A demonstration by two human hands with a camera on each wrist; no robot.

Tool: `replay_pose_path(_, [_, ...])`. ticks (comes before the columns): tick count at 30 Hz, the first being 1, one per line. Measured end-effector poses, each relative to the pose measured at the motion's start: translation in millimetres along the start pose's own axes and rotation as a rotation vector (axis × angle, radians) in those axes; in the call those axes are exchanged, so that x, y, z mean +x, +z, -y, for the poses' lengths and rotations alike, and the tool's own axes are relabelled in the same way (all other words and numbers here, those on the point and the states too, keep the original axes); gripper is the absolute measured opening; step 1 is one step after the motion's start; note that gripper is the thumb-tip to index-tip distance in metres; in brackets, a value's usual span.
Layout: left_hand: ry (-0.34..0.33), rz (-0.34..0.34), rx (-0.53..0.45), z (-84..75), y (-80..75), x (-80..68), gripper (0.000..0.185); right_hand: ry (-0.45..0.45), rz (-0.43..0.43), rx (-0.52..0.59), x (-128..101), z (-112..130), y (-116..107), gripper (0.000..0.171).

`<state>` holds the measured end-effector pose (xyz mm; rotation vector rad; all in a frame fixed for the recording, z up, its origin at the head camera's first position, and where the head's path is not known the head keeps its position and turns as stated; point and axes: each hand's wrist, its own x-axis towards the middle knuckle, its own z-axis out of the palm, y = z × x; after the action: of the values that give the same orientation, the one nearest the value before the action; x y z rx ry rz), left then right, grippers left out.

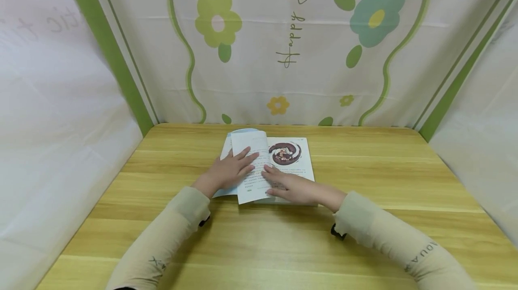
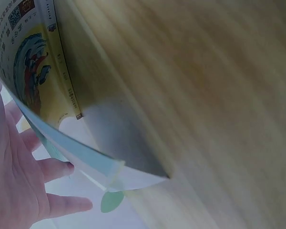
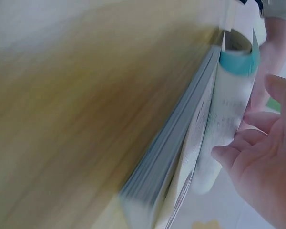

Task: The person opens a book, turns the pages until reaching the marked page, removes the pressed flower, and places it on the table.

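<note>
An open book lies on the wooden table, a little behind its middle. Its right page carries a dark round swirl picture. A text page arches over the spine. My left hand lies flat on that page with straight fingers. My right hand rests on the lower part of the right page, its fingertips at the arched page's edge. The left wrist view shows the curled cover above my left hand. In the right wrist view, my right hand touches the curved page beside the page stack.
Cloth walls with green stripes and flowers close in the table at the back and both sides. Bare wood stretches in front of the book and to its left and right.
</note>
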<state>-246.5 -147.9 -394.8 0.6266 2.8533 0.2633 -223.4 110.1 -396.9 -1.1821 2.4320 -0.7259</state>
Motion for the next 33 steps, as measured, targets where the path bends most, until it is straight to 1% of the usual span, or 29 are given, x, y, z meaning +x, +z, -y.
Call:
replay_pose_path(3, [-0.008, -0.020, -0.012, 1.1, 1.5, 0.0, 0.058, 0.014, 0.009, -0.007, -10, -7, -5, 0.066])
replay_pose_path(8, [-0.015, -0.056, -0.023, 2.7, 4.0, 0.6, 0.061, 0.060, 0.091, -0.030, -28, -21, -9, 0.073])
replay_pose_path(11, [-0.030, -0.054, -0.028, 3.6, 4.4, 0.8, 0.063, 0.065, 0.118, -0.052, -36, -27, -9, 0.077])
replay_pose_path(15, [-0.047, -0.039, -0.026, 5.6, 3.0, 1.3, 0.068, 0.061, 0.113, -0.079, -42, -34, -10, 0.079])
replay_pose_path(21, [-0.070, -0.019, -0.011, 8.5, 1.1, 1.3, 0.073, 0.061, 0.094, -0.084, -48, -42, -14, 0.078])
replay_pose_path(27, [-0.092, -0.008, 0.000, 9.9, -0.6, 2.0, 0.073, 0.068, 0.099, -0.079, -49, -42, -15, 0.077])
replay_pose_path(33, [-0.118, -0.002, 0.034, 9.9, -3.2, 2.1, 0.074, 0.077, 0.099, -0.095, -50, -41, -17, 0.074])
